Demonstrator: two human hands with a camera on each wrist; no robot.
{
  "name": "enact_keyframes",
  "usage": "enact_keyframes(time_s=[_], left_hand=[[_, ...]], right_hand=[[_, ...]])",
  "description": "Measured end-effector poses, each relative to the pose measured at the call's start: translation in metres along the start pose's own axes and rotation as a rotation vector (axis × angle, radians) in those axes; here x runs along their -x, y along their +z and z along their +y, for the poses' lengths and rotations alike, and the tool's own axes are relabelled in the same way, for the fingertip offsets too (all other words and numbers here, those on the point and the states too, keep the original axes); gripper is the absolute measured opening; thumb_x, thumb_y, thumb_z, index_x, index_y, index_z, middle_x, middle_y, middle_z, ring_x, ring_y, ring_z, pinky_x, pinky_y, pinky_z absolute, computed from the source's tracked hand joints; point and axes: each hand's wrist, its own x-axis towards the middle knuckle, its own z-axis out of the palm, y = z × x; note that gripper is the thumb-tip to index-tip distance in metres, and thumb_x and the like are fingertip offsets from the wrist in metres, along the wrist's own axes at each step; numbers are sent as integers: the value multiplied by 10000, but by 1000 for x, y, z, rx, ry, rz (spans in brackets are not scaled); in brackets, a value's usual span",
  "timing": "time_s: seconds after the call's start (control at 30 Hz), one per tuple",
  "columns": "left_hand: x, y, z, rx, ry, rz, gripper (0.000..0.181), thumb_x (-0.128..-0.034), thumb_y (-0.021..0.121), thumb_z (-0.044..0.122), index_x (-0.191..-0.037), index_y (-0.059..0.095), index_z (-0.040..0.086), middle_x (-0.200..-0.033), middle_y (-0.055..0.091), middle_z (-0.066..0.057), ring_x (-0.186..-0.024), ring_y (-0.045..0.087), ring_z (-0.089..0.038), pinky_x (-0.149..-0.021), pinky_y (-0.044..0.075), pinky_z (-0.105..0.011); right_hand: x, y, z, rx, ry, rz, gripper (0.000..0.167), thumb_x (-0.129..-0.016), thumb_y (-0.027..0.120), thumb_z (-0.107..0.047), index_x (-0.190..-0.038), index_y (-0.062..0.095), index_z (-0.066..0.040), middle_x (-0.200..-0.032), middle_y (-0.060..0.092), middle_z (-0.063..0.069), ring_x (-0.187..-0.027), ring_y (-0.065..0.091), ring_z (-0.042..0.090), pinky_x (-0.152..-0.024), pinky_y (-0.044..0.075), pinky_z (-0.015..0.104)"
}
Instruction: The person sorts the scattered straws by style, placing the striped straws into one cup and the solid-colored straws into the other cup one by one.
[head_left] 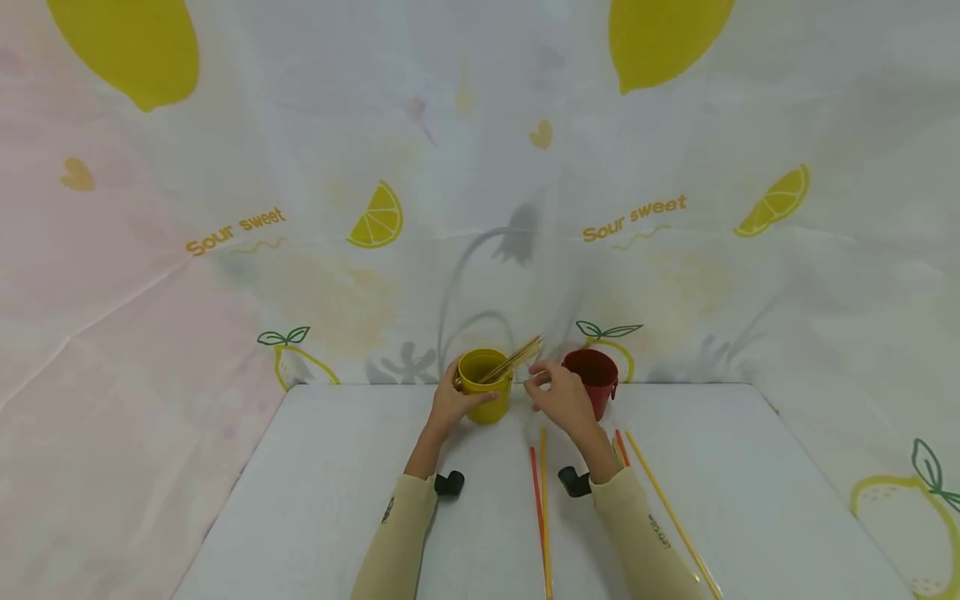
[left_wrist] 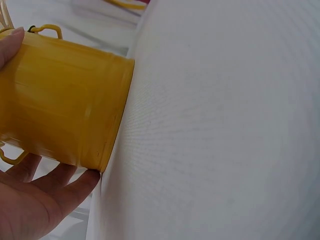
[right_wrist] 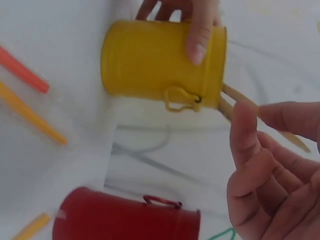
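A yellow metal bucket [head_left: 487,407] stands on the white table, held round its side by my left hand [head_left: 452,406]. In the left wrist view the left fingers [left_wrist: 82,187] lie along its lower side, while the thumb is near the rim. Several thin wooden sticks [head_left: 513,360] lean out of the bucket towards the right. My right hand [head_left: 562,400] is beside them with curled fingers. In the right wrist view its thumb and forefinger appear to pinch one wooden stick [right_wrist: 296,141] just outside the rim. The sticks' lower ends are hidden inside the bucket.
A red metal bucket [head_left: 600,392] stands right of the yellow one, partly behind my right hand. Red [head_left: 537,492] and orange sticks [head_left: 545,500] lie between my forearms. Another yellow-orange stick [head_left: 671,510] lies to the right. A lemon-printed cloth [head_left: 480,167] hangs behind the table.
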Motion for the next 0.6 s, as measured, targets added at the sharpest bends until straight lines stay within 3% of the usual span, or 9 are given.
enact_keyframes(time_s=[0.27, 0.5, 0.6], left_hand=[[-3, -2, -3, 16, 8, -34, 935, -724, 905, 211, -1502, 389, 161, -1434, 479, -133, -1279, 464, -363, -1047, 370, -538], [12, -4, 31, 3, 10, -59, 893, -758, 866, 116, -1498, 370, 49, -1427, 470, -193, -1275, 459, -382, -1044, 378, -531], [12, -4, 33, 4, 3, -52, 879, -766, 857, 109, -1496, 372, 53, -1422, 476, -187, -1269, 465, -371, -1041, 381, -533]], right_hand=[[3, -26, 1, 68, -49, -211, 248, -931, 698, -193, -1146, 643, -81, -958, 697, 55, -626, 658, 145, -669, 544, 344], [9, -47, 2, 101, -193, -391, 219, -926, 695, -136, -1117, 636, -46, -896, 697, 37, -632, 649, 149, -635, 541, 300], [12, -54, 2, 106, -242, -429, 199, -922, 694, -117, -1101, 638, -49, -874, 700, 26, -662, 663, 190, -653, 543, 299]])
